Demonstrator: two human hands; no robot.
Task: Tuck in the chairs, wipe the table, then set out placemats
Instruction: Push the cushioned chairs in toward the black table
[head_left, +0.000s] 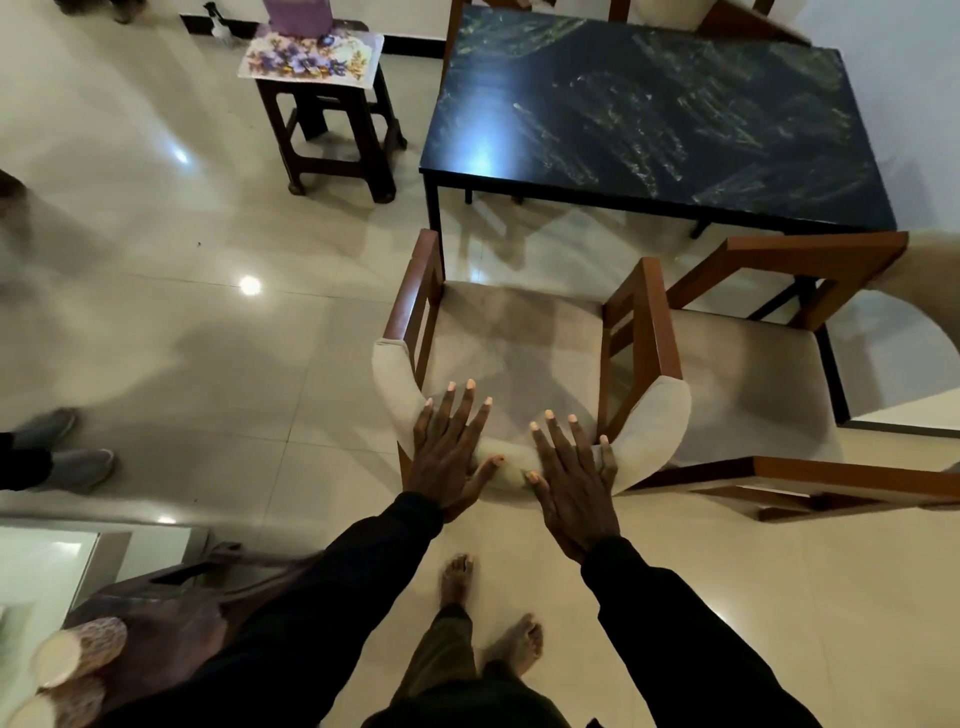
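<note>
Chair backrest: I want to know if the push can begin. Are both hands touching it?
Touching. The head view shows the left hand and right hand lying flat, fingers straight, across the cream backrest.

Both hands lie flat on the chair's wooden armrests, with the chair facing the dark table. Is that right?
Not quite. The head view shows the left hand and right hand lying flat on the padded backrest of the chair, not on its wooden armrests. The chair does face the dark table.
</note>
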